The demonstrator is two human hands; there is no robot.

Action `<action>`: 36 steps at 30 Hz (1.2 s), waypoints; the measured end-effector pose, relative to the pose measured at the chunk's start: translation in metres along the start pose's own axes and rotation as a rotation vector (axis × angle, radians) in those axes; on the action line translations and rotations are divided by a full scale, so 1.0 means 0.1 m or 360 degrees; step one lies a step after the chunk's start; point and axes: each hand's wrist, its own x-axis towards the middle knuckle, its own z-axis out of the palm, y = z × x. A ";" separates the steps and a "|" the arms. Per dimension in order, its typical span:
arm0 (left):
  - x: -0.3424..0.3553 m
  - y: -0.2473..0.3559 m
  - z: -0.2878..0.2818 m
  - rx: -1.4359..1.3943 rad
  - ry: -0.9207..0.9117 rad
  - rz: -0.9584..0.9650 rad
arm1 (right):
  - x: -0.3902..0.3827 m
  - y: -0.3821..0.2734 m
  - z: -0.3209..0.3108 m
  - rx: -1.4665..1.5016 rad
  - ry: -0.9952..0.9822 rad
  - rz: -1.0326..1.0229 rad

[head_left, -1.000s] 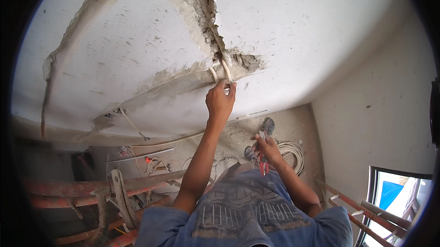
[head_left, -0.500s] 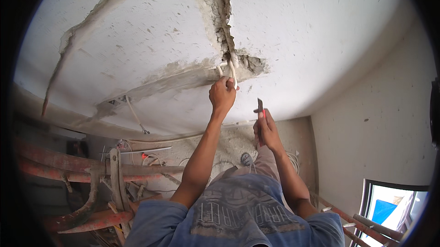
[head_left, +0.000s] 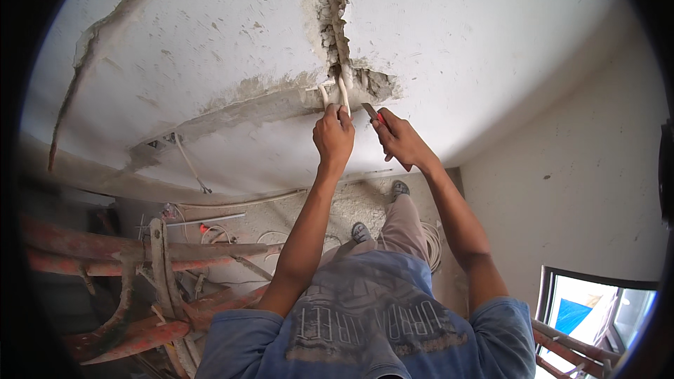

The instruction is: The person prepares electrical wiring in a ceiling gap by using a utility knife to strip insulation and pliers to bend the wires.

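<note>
My left hand (head_left: 333,136) pinches a pale, flexible cable (head_left: 343,87) coming out of a rough chase (head_left: 337,28) cut into the white wall. A shorter pale cable (head_left: 324,94) sticks out just left of it. In my right hand (head_left: 400,140) is a red utility knife (head_left: 371,113), its metal blade pointing up and left near the held cable, apparently not touching it.
Red, plaster-stained scaffolding (head_left: 105,256) stands at lower left, more rails (head_left: 569,347) at lower right beside a window (head_left: 583,302). Another cable (head_left: 186,158) hangs from the wall. Below me, my sandalled feet, coiled cable (head_left: 434,242) and loose pipe (head_left: 221,218) lie on the dusty floor.
My right hand has risen from waist level toward my left hand, bringing the knife blade up beside the cable. My left hand stays on the cable. My foot has shifted and the view has moved slightly.
</note>
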 end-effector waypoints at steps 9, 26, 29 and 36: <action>0.00 0.01 0.07 -0.0143 0.0125 -0.0150 | 0.36 -0.07 0.14 0.0012 -0.0002 -0.0070; -0.01 -0.07 0.09 -0.0282 0.0142 -0.0090 | 0.47 0.08 0.28 -0.0150 0.0139 -0.0336; 0.00 -0.09 0.08 -0.0308 0.0111 -0.0081 | 0.51 0.07 0.31 -0.0168 0.0136 -0.0308; -0.05 -0.11 0.00 -0.0447 0.0217 0.0043 | 0.50 -0.08 0.43 -0.0271 0.0189 -0.0250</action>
